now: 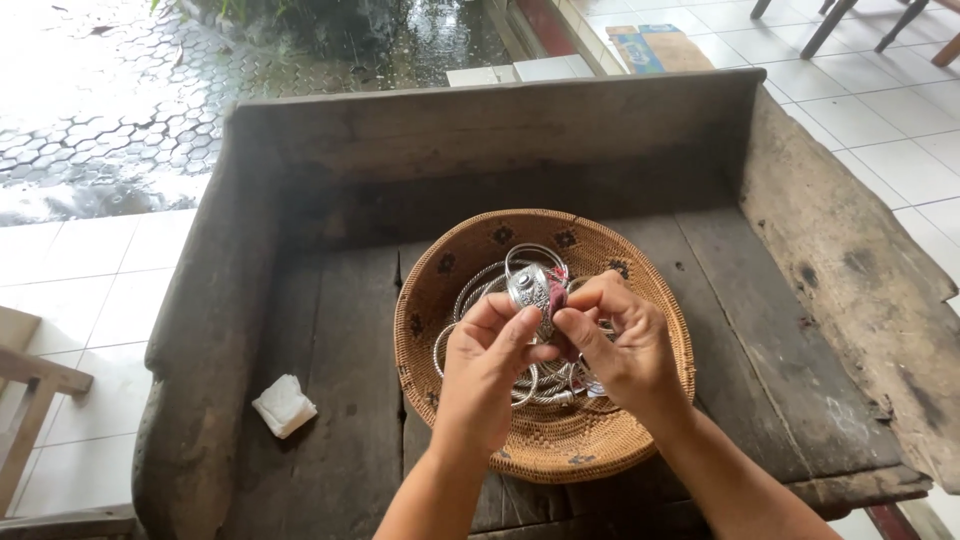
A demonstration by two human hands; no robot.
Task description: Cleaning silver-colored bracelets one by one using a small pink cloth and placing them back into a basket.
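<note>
Both hands meet over a round woven basket [610,245] that rests on a dark wooden bench. My left hand [487,362] and my right hand [622,340] pinch a silver bracelet [531,283] with an oval embossed face and a small pink tag beside it. The bracelet is raised just above the basket's middle. Under the hands lies a heap of several silver bangles and wire rings [468,300], partly hidden by my fingers.
The bench [330,380] has a high back board [490,120] and raised side boards. A crumpled white tissue [284,405] lies on its left part. Wet paving shows beyond the bench, white floor tiles to the right, and a wooden chair edge [30,390] at the far left.
</note>
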